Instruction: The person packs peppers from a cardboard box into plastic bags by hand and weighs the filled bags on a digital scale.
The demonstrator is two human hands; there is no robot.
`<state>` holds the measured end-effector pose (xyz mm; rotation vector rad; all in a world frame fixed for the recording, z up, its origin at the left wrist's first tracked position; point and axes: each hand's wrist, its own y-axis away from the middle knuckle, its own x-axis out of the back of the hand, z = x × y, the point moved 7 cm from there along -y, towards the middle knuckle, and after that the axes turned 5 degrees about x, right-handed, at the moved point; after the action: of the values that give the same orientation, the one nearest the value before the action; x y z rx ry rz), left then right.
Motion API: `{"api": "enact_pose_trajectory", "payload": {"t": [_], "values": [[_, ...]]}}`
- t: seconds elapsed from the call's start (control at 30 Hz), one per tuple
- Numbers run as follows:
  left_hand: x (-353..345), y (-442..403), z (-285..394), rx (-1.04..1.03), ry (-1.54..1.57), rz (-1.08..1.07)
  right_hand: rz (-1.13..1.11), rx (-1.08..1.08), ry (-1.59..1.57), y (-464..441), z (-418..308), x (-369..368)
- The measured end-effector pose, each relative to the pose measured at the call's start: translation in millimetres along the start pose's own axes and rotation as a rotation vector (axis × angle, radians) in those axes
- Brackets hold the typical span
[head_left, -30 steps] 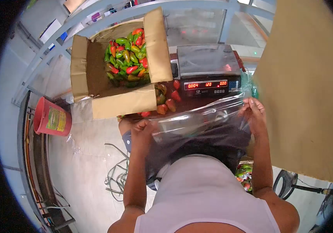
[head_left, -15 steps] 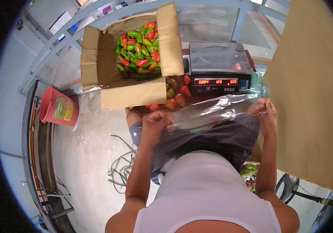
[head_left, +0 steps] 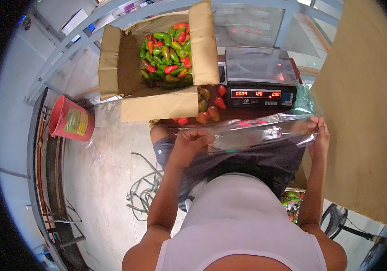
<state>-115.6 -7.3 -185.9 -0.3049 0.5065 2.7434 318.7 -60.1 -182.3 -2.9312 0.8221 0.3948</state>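
A clear plastic bag (head_left: 256, 134) is stretched sideways above my lap. My left hand (head_left: 192, 143) pinches its left end, and my right hand (head_left: 318, 131) grips the right end. Just beyond the bag stands a digital scale (head_left: 261, 86) with red lit digits and a bare metal plate. Several loose red peppers (head_left: 213, 113) lie on the surface to the left of the scale. Behind them a cardboard box (head_left: 157, 106), its flaps spread, holds many green and red peppers (head_left: 170, 56).
A red bucket (head_left: 69, 118) stands on the floor at left. Green strapping (head_left: 144, 192) lies tangled on the tiles. A large cardboard sheet (head_left: 365, 122) rises at right. Crumpled green plastic (head_left: 304, 100) sits beside the scale. More peppers (head_left: 291, 203) show beside my right hip.
The bag has been drawn flatter and narrower between my hands. My left hand has turned and shifted a little to the right. The whole view has also shifted slightly.
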Motion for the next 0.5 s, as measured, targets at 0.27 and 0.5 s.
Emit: {"api": "enact_pose_trajectory", "payload": {"t": [0.27,0.5], "values": [[-11,4,9,-0.117,-0.245,-0.007,-0.071,-0.038,0.069,-7,24,12],[-5,13,2,-0.214,-0.189,0.023,0.116,0.548,0.951,-4,14,-23]]}}
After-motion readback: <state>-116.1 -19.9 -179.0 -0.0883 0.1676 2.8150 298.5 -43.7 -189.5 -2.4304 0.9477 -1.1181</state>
